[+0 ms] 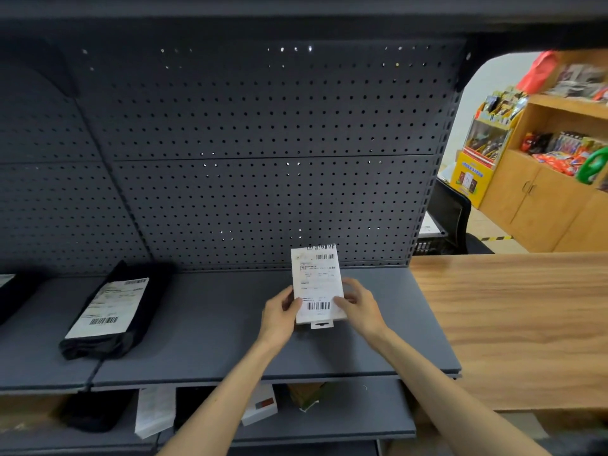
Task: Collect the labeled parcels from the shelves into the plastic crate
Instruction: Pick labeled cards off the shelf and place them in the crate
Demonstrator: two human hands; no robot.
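Observation:
A small white labeled parcel point(317, 284) with barcodes is held upright over the dark grey shelf point(214, 324). My left hand point(279, 315) pinches its lower left edge with the thumb on the label. My right hand point(358, 306) grips its lower right edge. A black bagged parcel point(112, 311) with a white shipping label lies flat on the same shelf to the left. Another dark parcel point(10, 294) shows at the far left edge. No crate is in view near my hands.
A perforated back panel point(246, 159) stands behind the shelf. The lower shelf point(345, 419) holds several parcels, white, black and brown. A wooden counter point(513, 324) lies to the right. Behind it stand a black chair point(450, 215) and a wooden cabinet point(552, 205) with goods.

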